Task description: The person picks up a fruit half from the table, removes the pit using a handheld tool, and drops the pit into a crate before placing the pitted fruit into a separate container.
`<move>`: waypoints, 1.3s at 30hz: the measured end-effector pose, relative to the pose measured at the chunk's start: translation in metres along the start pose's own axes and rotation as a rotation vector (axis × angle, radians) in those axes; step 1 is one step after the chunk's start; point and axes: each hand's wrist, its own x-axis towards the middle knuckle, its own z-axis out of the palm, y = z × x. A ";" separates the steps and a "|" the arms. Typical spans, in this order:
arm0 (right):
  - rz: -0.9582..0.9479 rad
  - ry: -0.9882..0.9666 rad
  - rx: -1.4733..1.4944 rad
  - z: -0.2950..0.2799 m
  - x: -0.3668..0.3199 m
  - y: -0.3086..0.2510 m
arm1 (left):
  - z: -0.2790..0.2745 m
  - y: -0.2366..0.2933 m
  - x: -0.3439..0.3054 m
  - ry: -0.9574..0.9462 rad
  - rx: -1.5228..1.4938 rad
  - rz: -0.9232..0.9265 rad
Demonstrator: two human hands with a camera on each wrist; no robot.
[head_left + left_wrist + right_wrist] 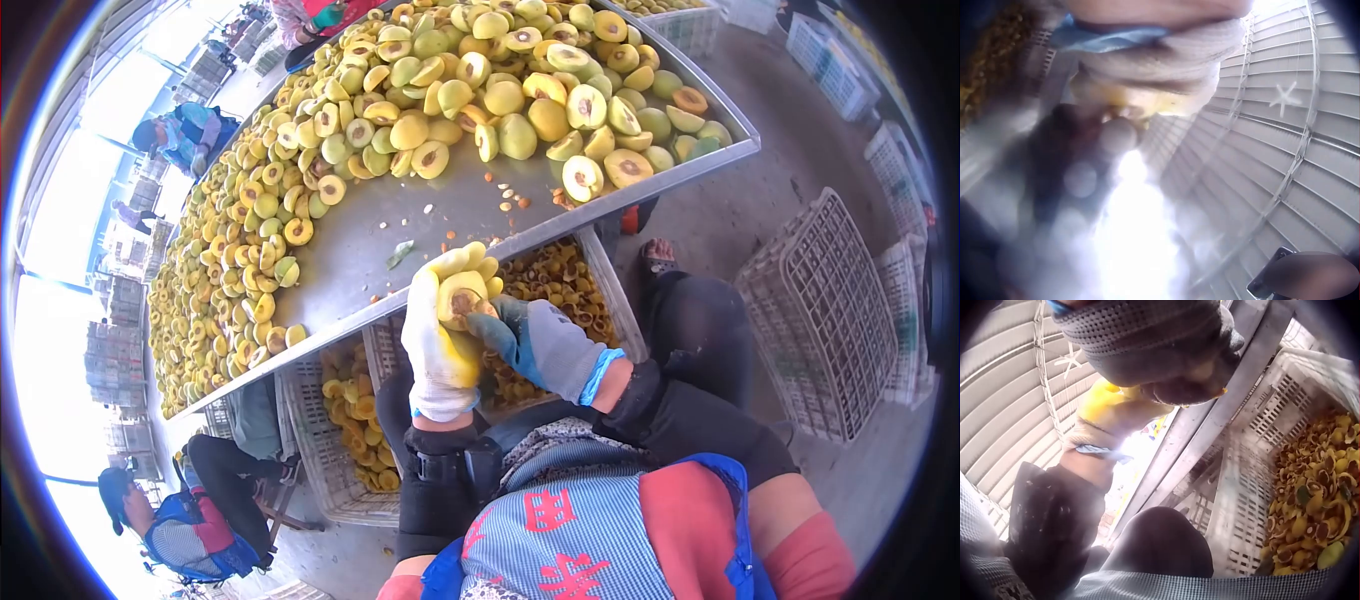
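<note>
My left hand [440,350], in a white glove stained yellow, holds a yellow peach half [452,295] with its brown centre facing me. Curled at the near edge of that half are the fingers of my right hand [550,345], in a grey-blue glove; I cannot tell whether they also hold a small tool. Both hands are just in front of the metal table's edge [380,305]. In the right wrist view the grey glove [1154,350] covers the peach half. The left wrist view shows only the cuff and the lower part of the left glove [1147,87].
Halved peaches [500,90] are heaped across the metal table, with kernels and brown scraps near its edge. Below stand a crate of peach pieces [355,420] and a crate of brownish scraps [1316,506]. Stacked crates [830,310] stand right. Another person [190,520] sits at left.
</note>
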 end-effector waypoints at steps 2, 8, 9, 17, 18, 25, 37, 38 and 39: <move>0.047 -0.006 -0.073 -0.004 -0.002 -0.009 | -0.004 -0.002 0.000 0.000 0.039 -0.003; 0.059 -0.054 0.006 0.001 -0.001 -0.003 | -0.012 -0.003 -0.004 -0.068 0.043 0.055; 0.039 -0.057 0.084 0.004 -0.001 0.002 | -0.011 -0.002 -0.005 -0.085 0.030 0.064; -0.021 0.013 -0.065 0.005 -0.007 -0.004 | -0.023 0.003 -0.004 -0.145 0.090 0.016; -0.017 0.011 -0.092 0.004 -0.007 -0.006 | -0.024 0.004 -0.004 -0.157 0.124 -0.003; -0.016 -0.018 -0.291 -0.001 -0.010 -0.012 | -0.022 -0.006 -0.005 -0.040 0.229 -0.010; -0.060 -0.049 -0.194 0.000 -0.014 -0.002 | -0.018 -0.005 -0.010 0.010 0.194 -0.082; -0.044 -0.059 -0.235 -0.002 -0.013 -0.004 | -0.018 -0.007 -0.009 0.015 0.203 -0.080; -0.025 -0.069 -0.277 -0.004 -0.013 -0.006 | -0.019 -0.009 -0.009 0.019 0.211 -0.080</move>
